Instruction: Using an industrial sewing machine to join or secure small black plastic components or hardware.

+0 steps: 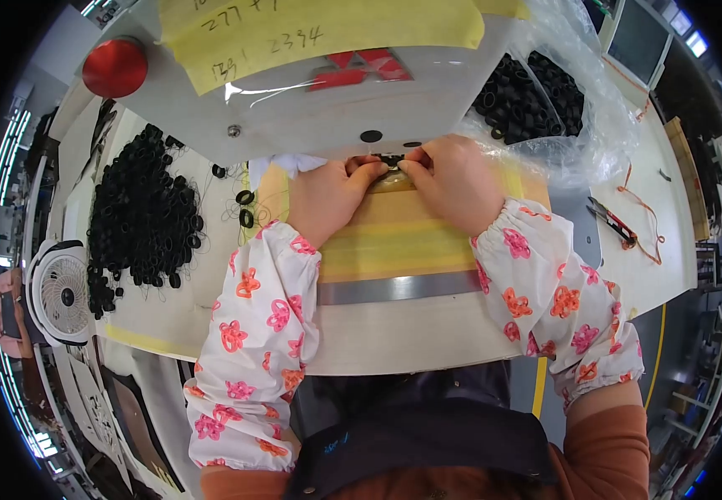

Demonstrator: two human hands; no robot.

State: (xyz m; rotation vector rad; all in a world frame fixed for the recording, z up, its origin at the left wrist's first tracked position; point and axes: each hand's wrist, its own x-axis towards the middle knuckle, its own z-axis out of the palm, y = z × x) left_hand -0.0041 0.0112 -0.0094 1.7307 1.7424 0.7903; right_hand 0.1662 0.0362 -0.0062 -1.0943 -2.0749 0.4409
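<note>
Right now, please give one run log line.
left hand: pinching black piece; right hand: same; black rings: heaped left; red-black tool: right

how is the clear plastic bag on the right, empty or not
Not empty: a heap of small black rings sits in the clear, crumpled plastic bag.

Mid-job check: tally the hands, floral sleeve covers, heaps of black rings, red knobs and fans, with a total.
Hands (left hand, right hand): 2
Floral sleeve covers: 2
Heaps of black rings (loose heap, bagged heap): 2
Red knob: 1
White fan: 1
Total: 8
</note>
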